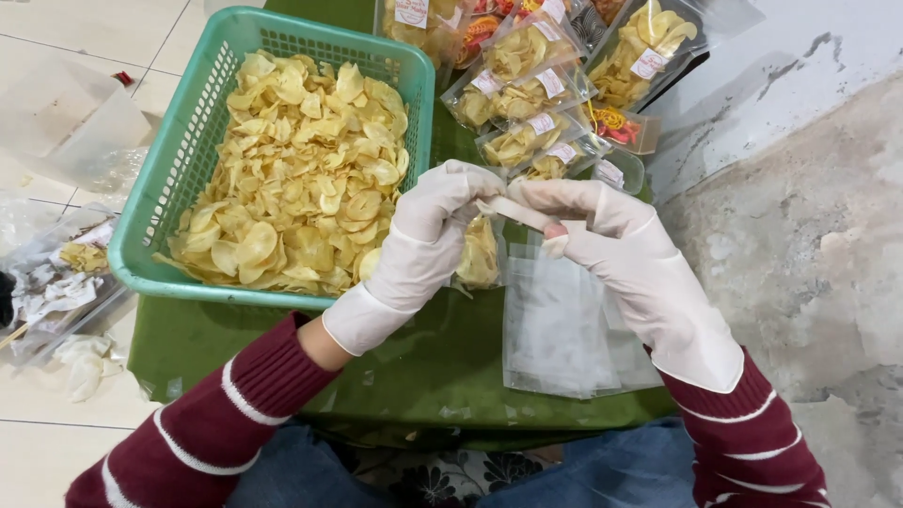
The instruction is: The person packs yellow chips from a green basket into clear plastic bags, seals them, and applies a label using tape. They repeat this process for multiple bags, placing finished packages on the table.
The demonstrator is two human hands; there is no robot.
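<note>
Both hands wear white gloves and meet over a green cloth (442, 357). My left hand (428, 235) pinches the top of a small clear bag of yellow chips (479, 256) that hangs below the fingers. My right hand (602, 235) grips the same bag's top edge from the right, fingers closed on a folded strip of plastic. To the left stands a green plastic basket (179, 160) heaped with loose yellow chips (301, 179). A stack of empty clear bags (555, 329) lies under my right wrist.
Several filled, labelled chip bags (527, 103) are piled beyond my hands at the back. Crumpled plastic and a clear container (66, 122) lie on the tiled floor at left. A rough grey wall (809, 235) is at right.
</note>
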